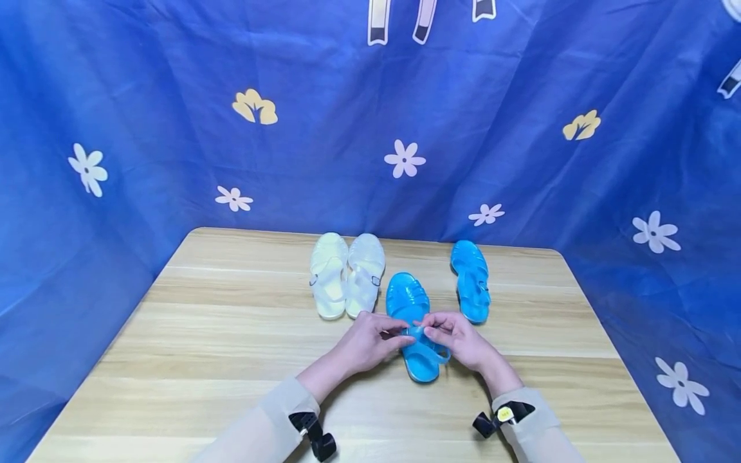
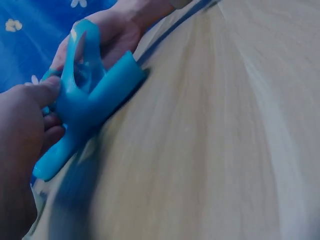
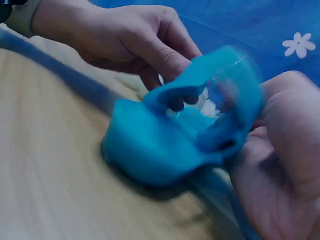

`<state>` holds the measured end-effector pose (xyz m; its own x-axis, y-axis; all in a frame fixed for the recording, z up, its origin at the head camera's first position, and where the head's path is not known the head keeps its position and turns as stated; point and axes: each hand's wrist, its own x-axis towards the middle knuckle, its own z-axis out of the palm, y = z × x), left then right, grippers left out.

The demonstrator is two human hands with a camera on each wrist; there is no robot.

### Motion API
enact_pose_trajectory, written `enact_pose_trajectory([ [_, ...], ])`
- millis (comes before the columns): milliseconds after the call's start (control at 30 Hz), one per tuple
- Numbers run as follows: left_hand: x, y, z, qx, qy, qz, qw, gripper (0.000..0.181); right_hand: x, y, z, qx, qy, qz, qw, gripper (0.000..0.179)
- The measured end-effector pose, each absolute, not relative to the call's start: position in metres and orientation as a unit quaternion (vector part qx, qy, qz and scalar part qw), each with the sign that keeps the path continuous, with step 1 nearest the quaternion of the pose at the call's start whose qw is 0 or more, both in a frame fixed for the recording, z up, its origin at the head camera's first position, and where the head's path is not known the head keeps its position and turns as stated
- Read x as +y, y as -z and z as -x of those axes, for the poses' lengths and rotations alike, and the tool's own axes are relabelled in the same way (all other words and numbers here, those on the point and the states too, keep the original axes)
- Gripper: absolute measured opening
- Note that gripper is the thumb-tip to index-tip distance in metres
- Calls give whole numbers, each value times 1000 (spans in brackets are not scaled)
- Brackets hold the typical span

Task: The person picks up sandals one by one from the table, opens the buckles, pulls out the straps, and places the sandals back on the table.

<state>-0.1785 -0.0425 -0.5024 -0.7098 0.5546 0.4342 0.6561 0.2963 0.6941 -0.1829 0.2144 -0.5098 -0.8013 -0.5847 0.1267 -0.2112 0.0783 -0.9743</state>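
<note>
A blue jelly sandal (image 1: 408, 296) lies on the table, toe pointing away, between my two hands. At its left edge my left hand (image 1: 370, 341) pinches the strap near the buckle, thumb and fingers closed on it. From the other side my right hand (image 1: 460, 341) holds the strap with thumb and forefinger. The left wrist view shows the heel of the sandal (image 2: 117, 82) and the strap standing up in a loop. In the right wrist view the strap (image 3: 232, 65) arches above the heel, and the fingertips of my right hand (image 3: 280, 145) are partly hidden behind it.
A pair of whitish sandals, the left one (image 1: 329, 257) and the right one (image 1: 367, 254), stands side by side at the back. A second blue sandal (image 1: 470, 267) lies to the right. Behind the wooden table (image 1: 231, 360) hangs a blue patterned cloth (image 1: 324, 128).
</note>
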Motion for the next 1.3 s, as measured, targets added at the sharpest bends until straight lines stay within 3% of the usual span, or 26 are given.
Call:
enact_pose_trajectory([
  [467,-40,490,181,-805,425,410,59,22,211,489,190,762,556,281,177,30],
  [733,-44,491,184,-808,428,402,53,17,201,484,188,807,503,261,168,18],
  [1067,-42,496,183,-801,461,381,23,21,207,500,191,749,566,302,169,16],
  [1300,-48,501,183,-780,515,357,21,18,216,511,187,674,671,273,147,21],
])
